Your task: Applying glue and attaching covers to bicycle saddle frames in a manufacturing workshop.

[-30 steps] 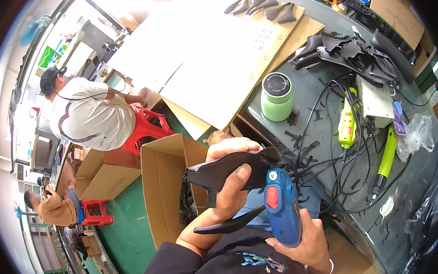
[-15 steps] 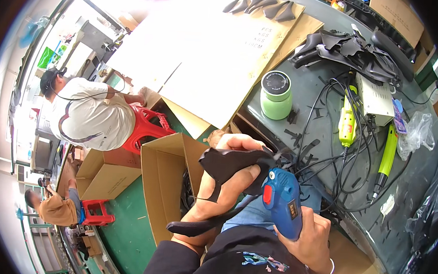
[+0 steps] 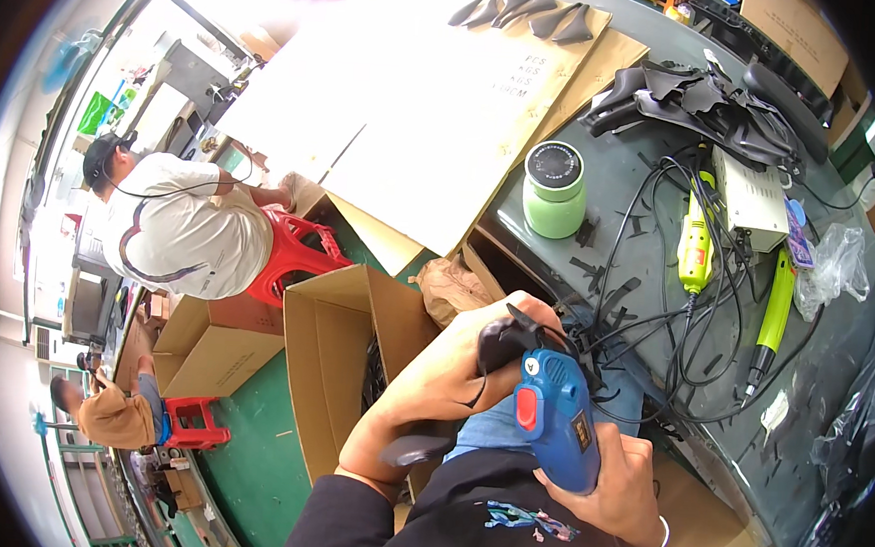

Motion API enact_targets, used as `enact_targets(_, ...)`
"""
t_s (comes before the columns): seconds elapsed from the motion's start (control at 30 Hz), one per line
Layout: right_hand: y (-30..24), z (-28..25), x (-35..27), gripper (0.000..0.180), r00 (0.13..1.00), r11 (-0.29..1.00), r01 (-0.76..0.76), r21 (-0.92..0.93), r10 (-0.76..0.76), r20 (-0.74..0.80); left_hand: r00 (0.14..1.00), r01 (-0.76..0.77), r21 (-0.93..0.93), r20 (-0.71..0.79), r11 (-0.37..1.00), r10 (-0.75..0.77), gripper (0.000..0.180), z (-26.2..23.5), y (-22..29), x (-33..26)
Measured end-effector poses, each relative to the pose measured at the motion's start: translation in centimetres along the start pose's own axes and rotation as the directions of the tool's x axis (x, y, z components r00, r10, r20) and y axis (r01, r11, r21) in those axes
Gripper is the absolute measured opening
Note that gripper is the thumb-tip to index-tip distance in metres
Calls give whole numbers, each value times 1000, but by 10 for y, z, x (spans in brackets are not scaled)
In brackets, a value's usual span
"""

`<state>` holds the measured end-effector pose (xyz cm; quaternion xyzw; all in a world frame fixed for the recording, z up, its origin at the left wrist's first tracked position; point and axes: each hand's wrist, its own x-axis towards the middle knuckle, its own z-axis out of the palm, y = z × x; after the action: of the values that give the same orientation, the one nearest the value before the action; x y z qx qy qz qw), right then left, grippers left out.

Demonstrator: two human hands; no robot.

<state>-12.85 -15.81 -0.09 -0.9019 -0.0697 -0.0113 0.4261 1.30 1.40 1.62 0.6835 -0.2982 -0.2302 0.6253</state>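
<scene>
Black piece point(image 3: 500, 347) in left hand point(image 3: 455, 359), blue tool point(image 3: 560, 431) in right hand point(image 3: 621, 488)

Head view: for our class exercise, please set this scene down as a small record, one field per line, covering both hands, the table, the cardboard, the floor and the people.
Left hand: holds a black part
Right hand: grips a blue tool with a red button
Tool touching part: cannot tell
Table: bottle, white box, yellow-green tools, black pile
Cardboard sheet: small black pieces near its far edge
Floor: green
People: white top, brown top; red stools beneath
</scene>
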Motion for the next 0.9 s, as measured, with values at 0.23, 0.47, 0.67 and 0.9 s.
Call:
enact_targets(0.23,4,-14,4,49,991,997,72,31,-68,-113,943,-111,428,330,897,-41,33,-17,-8,1)
enact_targets(0.47,7,-16,25,48,937,879,-51,474,206,-283,842,267,-159,519,950,-150,44,32,-15,0)
enact_targets(0.67,24,-20,24,42,824,751,-20,660,386,-414,799,588,-469,466,659,-381,67,43,-58,-19)
enact_targets(0.9,17,-10,18,42,789,778,-64,625,423,-445,949,2,-811,-184,585,-258,47,79,-43,-22)
